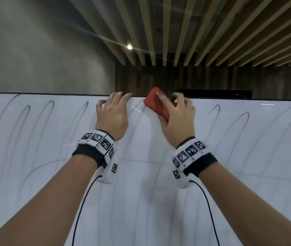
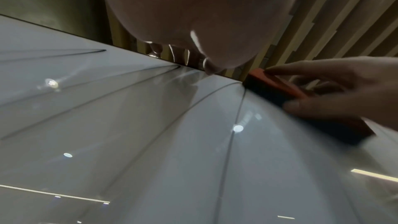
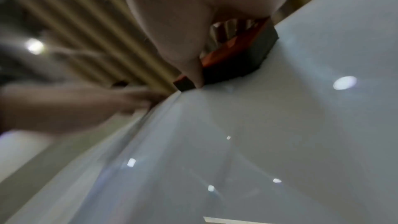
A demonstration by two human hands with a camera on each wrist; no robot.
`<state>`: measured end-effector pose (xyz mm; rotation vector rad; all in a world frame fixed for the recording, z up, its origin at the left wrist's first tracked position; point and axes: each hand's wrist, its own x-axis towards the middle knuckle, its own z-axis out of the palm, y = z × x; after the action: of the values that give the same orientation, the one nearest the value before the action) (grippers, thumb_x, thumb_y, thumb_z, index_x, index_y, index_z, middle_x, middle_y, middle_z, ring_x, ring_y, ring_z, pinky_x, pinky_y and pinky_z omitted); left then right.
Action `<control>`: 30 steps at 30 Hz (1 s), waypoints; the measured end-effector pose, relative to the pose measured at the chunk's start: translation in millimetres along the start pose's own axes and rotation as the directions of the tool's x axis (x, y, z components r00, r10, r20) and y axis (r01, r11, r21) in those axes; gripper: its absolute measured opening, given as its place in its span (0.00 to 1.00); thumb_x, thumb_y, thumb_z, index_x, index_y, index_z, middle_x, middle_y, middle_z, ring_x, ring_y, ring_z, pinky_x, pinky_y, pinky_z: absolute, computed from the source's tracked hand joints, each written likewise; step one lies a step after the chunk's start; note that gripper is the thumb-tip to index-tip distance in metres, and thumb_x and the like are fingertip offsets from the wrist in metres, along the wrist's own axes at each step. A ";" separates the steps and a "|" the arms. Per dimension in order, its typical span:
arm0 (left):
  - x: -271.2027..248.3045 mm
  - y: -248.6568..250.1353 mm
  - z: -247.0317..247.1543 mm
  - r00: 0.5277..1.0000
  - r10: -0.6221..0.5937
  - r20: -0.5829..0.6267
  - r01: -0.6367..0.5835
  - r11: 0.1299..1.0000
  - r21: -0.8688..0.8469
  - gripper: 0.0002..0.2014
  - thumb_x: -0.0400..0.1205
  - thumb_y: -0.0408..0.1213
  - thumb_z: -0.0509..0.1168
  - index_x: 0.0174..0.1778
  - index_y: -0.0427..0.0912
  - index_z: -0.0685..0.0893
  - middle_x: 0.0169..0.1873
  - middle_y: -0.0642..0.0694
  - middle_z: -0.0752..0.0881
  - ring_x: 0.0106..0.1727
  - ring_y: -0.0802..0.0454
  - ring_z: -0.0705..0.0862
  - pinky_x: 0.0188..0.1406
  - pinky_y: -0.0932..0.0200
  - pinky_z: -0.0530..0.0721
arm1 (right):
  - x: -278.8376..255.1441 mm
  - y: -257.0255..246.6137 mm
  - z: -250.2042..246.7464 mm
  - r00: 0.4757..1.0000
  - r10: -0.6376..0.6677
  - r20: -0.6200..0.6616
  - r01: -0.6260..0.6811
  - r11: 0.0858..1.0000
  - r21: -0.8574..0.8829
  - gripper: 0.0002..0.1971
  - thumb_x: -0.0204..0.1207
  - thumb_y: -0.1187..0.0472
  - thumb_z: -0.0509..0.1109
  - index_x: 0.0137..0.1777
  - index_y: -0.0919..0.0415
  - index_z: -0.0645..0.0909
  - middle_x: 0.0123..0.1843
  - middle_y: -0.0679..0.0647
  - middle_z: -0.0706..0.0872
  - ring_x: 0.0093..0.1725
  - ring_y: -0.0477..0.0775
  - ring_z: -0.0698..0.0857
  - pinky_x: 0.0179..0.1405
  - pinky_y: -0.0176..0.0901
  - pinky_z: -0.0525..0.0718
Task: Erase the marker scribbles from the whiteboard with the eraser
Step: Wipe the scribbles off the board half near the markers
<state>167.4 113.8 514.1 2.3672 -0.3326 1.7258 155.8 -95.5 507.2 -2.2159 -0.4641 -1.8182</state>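
Black loops [image 1: 217, 110] beside the eraser [image 1: 156, 103].

Left hand [image 2: 193, 23]: palm fills upper centre, fingertips at the whiteboard's top edge.
Whiteboard [image 2: 129, 142]: glossy, dark marker scribbles [image 2: 228, 142] looping upward.
Eraser [image 2: 277, 84]: red back, dark pad on board.
Right hand [image 2: 349, 88]: fingers grip eraser.

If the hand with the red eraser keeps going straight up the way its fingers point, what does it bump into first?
Probably nothing solid. The right hand holds the eraser at the top edge of the whiteboard. Past that edge only open room shows, with the slatted ceiling far above, though depth is hard to judge.
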 end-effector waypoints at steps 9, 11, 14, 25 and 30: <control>2.6 2.2 0.5 0.998 -0.025 0.050 0.025 1.000 0.009 0.30 0.83 0.30 0.58 0.82 0.52 0.69 0.79 0.48 0.73 0.83 0.49 0.67 0.76 0.39 0.62 | -3.8 17.1 2.3 0.949 -0.288 0.129 0.290 0.957 0.005 0.30 0.74 0.56 0.76 0.78 0.43 0.79 0.61 0.61 0.81 0.56 0.68 0.80 0.56 0.58 0.77; 1.3 1.9 1.0 0.998 -0.032 0.053 0.032 0.999 0.001 0.30 0.83 0.28 0.57 0.83 0.51 0.68 0.80 0.48 0.72 0.84 0.49 0.65 0.77 0.39 0.61 | 29.1 13.0 -4.6 0.989 -0.123 0.081 0.127 0.990 -0.052 0.31 0.77 0.51 0.73 0.81 0.41 0.73 0.67 0.62 0.78 0.62 0.67 0.77 0.61 0.59 0.75; 0.6 0.6 -1.8 0.998 -0.022 0.060 0.022 1.000 -0.004 0.31 0.83 0.28 0.57 0.84 0.52 0.67 0.80 0.49 0.71 0.84 0.50 0.65 0.77 0.40 0.60 | 0.7 -1.1 5.3 0.977 -0.192 0.089 0.196 0.980 -0.033 0.29 0.78 0.55 0.72 0.80 0.44 0.74 0.70 0.63 0.77 0.65 0.69 0.76 0.64 0.63 0.76; -1.0 -0.9 2.1 1.000 -0.004 0.030 0.006 0.998 -0.057 0.23 0.90 0.43 0.52 0.83 0.51 0.69 0.78 0.47 0.73 0.84 0.47 0.66 0.77 0.37 0.61 | 12.0 46.3 -18.2 0.961 -0.247 0.123 0.259 0.962 -0.090 0.31 0.77 0.52 0.71 0.82 0.42 0.73 0.68 0.61 0.77 0.63 0.67 0.76 0.63 0.58 0.72; -2.2 4.7 5.2 0.998 -0.026 0.055 0.027 0.999 -0.025 0.25 0.90 0.53 0.50 0.83 0.51 0.68 0.80 0.46 0.71 0.85 0.46 0.64 0.79 0.36 0.60 | -136.2 31.5 14.8 0.715 -0.607 0.348 0.623 0.778 0.079 0.28 0.76 0.57 0.72 0.77 0.42 0.77 0.66 0.58 0.81 0.62 0.65 0.79 0.62 0.58 0.75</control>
<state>170.1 108.0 510.5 2.3926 -0.3286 1.6376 157.3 -131.7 371.4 -2.6422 -1.4060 -1.6679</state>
